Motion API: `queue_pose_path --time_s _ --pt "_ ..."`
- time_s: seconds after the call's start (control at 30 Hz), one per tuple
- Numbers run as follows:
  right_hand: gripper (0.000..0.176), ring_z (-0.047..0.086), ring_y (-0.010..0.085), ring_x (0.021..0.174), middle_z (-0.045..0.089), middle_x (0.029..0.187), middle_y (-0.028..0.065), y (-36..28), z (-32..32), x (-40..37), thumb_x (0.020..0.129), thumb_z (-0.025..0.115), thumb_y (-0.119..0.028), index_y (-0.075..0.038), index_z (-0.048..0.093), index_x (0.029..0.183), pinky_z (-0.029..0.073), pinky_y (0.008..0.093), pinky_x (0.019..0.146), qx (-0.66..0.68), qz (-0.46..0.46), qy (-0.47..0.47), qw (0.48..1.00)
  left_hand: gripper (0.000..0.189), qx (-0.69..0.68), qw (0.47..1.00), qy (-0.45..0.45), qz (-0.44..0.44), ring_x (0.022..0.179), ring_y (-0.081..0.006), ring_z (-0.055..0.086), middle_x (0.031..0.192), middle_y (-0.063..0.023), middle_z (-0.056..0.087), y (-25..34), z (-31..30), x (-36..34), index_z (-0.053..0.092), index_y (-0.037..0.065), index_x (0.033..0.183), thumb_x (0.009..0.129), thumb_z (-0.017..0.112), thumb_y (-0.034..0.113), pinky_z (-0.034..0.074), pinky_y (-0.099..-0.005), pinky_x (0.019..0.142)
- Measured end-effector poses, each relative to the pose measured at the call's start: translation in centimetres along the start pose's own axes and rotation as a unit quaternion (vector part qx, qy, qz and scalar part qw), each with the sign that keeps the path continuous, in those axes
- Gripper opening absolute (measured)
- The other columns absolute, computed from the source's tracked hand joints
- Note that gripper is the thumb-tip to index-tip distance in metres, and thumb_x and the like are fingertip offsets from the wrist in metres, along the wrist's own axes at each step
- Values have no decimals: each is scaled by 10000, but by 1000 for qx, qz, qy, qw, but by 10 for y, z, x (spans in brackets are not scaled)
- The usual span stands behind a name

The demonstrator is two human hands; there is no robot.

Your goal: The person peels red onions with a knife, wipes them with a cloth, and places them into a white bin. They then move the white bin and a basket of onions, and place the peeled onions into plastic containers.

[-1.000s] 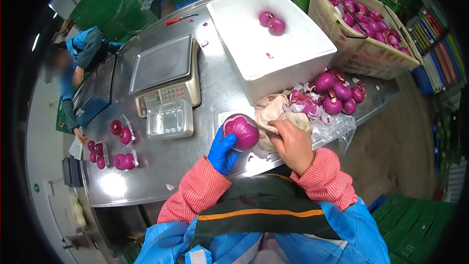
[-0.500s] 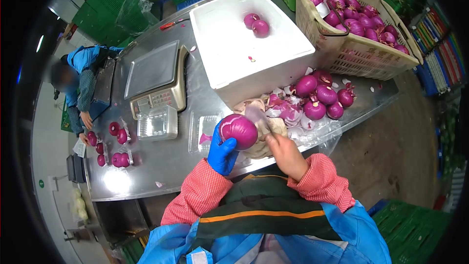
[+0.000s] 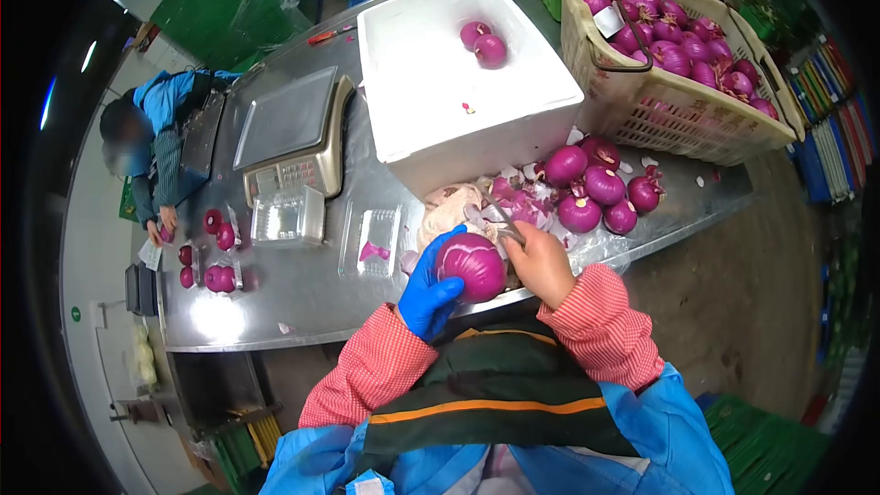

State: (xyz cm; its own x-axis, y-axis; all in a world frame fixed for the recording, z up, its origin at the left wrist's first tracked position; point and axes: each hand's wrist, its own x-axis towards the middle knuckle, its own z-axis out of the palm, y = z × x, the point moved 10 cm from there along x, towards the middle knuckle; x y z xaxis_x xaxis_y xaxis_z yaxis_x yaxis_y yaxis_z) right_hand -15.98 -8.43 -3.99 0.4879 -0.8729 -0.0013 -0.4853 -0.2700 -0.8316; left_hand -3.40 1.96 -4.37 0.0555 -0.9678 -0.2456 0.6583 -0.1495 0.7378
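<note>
My left hand, in a blue glove, grips a large purple onion just above the table's front edge. In my bare right hand is a small knife, its blade pointing up and left past the onion's upper right side. Blade and onion look apart. Behind them lies a crumpled pale cloth or glove, partly hidden, beside a heap of onion skins. Several purple onions are grouped to the right of the skins.
A white foam box holds two onions; a beige crate full of onions stands right. Left are a scale, a clear plastic tray and a flat clear tray. A co-worker handles packed onions at far left.
My left hand has shifted right and slightly down with the onion, closer to my right hand. The knife's blade, blurred before, shows sharper. The co-worker's hands have moved a little.
</note>
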Motion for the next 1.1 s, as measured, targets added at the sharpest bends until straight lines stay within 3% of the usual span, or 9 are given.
queue_pose_path --time_s 0.1,0.23,0.37,0.57,0.67,0.77,0.8,0.9,1.1 --pt "330 646 409 780 673 844 193 -8 -17 -13 923 598 -296 -43 603 1134 490 491 694 -33 16 -14 999 757 35 998 25 35 1203 -253 554 1309 -121 539 2 -23 5 415 37 1391 758 815 143 457 -407 1049" --pt "406 645 301 787 618 858 110 -55 -32 -33 770 716 -165 -84 613 1155 517 411 654 -153 -216 0 964 730 44 996 54 56 1184 -251 565 1278 -129 562 9 -39 5 429 22 1360 758 822 147 466 -405 1035" --pt "385 631 249 743 572 808 74 -59 -32 -39 721 733 -126 -84 642 1092 526 357 630 -211 -249 24 945 749 34 992 82 87 1194 -253 558 1294 -132 552 15 -36 1 425 23 1365 747 830 144 464 -404 1037" --pt "352 631 278 754 606 850 86 -44 -30 -37 745 700 -112 -88 645 1092 530 387 660 -199 -216 53 955 780 119 977 90 151 1229 -257 528 1351 -137 506 19 -35 -4 407 33 1375 731 833 140 445 -401 1053" --pt "282 629 325 742 633 827 116 -28 -19 -38 843 640 -158 -54 639 1105 525 420 684 -102 -180 35 978 784 142 969 111 167 1246 -253 509 1364 -137 494 14 -36 -3 394 35 1378 735 830 147 431 -398 1060" --pt "285 631 309 697 635 761 134 9 10 -38 950 550 -247 -19 645 1092 511 406 669 30 -31 -32 999 778 174 965 115 161 1259 -250 496 1370 -136 488 8 -41 -1 386 37 1378 745 822 157 422 -396 1065" --pt "368 635 271 674 631 716 141 67 44 -33 1007 473 -320 -6 659 1061 499 384 662 270 163 -119 941 774 190 962 112 158 1263 -250 492 1371 -136 487 7 -41 0 384 37 1378 749 819 160 419 -395 1066" --pt "375 632 236 719 649 790 149 75 29 -25 1010 475 -327 -12 674 1056 495 359 699 213 155 -99 960 772 205 965 82 140 1269 -249 488 1386 -135 477 -3 -29 -2 379 37 1382 756 813 164 417 -395 1065" --pt "370 674 352 906 678 1016 209 -6 -4 -23 942 592 -304 -41 598 1202 511 402 780 156 -8 -68 985 775 108 991 38 64 1226 -249 528 1353 -138 511 -13 -28 18 377 36 1425 776 793 113 446 -386 1045"
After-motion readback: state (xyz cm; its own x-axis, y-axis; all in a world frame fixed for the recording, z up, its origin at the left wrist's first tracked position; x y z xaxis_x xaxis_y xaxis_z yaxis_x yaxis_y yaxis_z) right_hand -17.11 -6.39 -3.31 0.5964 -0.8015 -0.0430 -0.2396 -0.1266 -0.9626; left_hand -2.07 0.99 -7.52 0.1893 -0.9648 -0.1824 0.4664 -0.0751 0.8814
